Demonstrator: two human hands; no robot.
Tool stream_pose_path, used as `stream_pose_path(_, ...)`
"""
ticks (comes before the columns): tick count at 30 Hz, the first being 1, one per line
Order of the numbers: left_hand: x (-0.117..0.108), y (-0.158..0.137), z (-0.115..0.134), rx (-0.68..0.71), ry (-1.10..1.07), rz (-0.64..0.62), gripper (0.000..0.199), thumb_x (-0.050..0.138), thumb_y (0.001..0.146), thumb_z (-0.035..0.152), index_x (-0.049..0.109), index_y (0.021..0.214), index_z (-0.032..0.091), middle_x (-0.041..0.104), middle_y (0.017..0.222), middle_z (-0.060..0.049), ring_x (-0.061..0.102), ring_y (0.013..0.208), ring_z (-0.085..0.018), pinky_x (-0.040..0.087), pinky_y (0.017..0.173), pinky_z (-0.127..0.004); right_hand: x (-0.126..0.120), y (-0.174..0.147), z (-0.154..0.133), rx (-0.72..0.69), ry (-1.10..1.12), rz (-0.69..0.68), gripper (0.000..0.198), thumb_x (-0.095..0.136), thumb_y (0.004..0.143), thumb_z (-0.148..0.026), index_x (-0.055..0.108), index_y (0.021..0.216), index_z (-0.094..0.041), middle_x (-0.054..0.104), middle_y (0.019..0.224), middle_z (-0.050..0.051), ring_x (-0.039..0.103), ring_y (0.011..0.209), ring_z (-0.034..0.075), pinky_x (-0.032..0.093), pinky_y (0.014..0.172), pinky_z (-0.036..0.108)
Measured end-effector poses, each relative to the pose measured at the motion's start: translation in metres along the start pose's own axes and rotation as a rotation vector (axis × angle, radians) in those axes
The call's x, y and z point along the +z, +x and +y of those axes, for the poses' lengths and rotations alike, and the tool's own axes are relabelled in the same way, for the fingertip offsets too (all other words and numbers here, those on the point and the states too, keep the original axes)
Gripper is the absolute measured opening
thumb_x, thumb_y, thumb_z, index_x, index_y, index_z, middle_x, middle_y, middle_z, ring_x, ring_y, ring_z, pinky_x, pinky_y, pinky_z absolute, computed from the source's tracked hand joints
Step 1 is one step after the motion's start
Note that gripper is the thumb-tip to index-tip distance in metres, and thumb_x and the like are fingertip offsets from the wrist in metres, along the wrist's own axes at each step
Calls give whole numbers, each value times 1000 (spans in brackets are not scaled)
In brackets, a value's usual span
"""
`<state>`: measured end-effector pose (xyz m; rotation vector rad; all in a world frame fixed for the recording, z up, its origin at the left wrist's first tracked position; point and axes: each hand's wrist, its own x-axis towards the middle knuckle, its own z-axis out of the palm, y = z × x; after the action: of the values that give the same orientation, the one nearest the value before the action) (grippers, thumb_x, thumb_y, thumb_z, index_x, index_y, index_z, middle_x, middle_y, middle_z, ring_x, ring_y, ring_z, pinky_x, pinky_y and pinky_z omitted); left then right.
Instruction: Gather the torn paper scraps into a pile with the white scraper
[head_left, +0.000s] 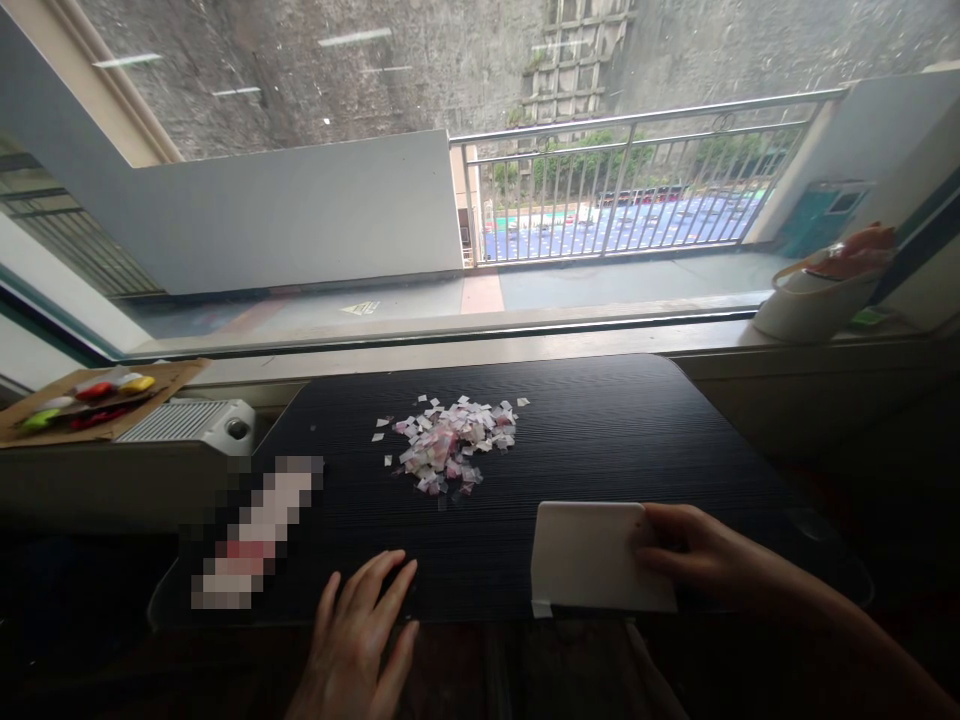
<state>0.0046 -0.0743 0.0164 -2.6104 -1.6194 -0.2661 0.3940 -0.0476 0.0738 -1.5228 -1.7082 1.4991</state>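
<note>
My right hand (694, 545) grips the right side of a white, flat, rounded-corner card (585, 560), thumb on its face. The card is over the front part of a black table (600, 440). A small pale square (541, 608) shows at the card's lower left corner. By the table's front edge, my left hand (364, 620) has its fingers spread and holds nothing. Beyond both hands, towards the back of the table, lies a loose pile of small white and pinkish square pieces (450, 440). A few of these pieces lie scattered around the pile.
A blurred-out pale strip (262, 535) lies on the table's left side. Left of the table are a white radiator (195, 425) and cardboard (176, 380) with colourful items (94, 390). A white container (799, 305) stands on the window sill (525, 347) at the right.
</note>
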Motion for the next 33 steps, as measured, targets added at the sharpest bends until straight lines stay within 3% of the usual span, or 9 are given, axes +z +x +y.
stream_pose_path(7, 1, 2, 2, 8, -20, 93, 42, 44, 85, 26, 51, 127, 28, 61, 124, -7, 57, 113, -23, 43, 96, -51, -2, -2, 3, 4, 35, -15, 22, 59, 78, -30, 66, 90, -14, 70, 89, 5, 64, 85, 24, 50, 71, 30)
stream_pose_path(13, 2, 1, 1, -3, -33, 60, 44, 46, 84, 27, 50, 128, 29, 60, 126, -7, 55, 115, -23, 40, 100, -49, -8, -9, 4, 47, -28, 67, 23, 59, 75, -34, 67, 86, -15, 70, 83, 5, 64, 79, 23, 51, 66, 29)
stream_pose_path(18, 1, 1, 1, 1, -38, 66, 44, 45, 85, 27, 49, 129, 29, 59, 127, -6, 55, 115, -25, 42, 98, -51, 0, -6, -4, 38, -12, 27, 20, 60, 73, -31, 68, 82, -15, 70, 80, 4, 62, 76, 22, 48, 63, 27)
stream_pose_path(25, 0, 1, 4, -7, -30, 81, 43, 43, 85, 27, 50, 128, 28, 60, 126, -7, 56, 114, -24, 41, 97, -52, 4, -4, -12, 35, 90, -52, 24, 60, 77, -28, 67, 96, -14, 71, 88, 5, 63, 85, 24, 49, 71, 29)
stream_pose_path(30, -3, 1, 2, -1, -14, 26, 45, 45, 85, 27, 47, 130, 29, 58, 128, -8, 54, 116, -24, 42, 97, -52, 1, -18, -15, 46, -38, 21, 15, 61, 76, -28, 68, 81, -16, 69, 80, 3, 63, 79, 22, 50, 66, 26)
stream_pose_path(33, -4, 0, 5, 10, -3, 40, 45, 45, 85, 26, 47, 130, 28, 58, 127, -8, 54, 116, -23, 41, 99, -50, 3, -21, -14, 2, -94, 135, 17, 61, 75, -33, 66, 74, -17, 67, 71, 2, 61, 68, 19, 48, 58, 24)
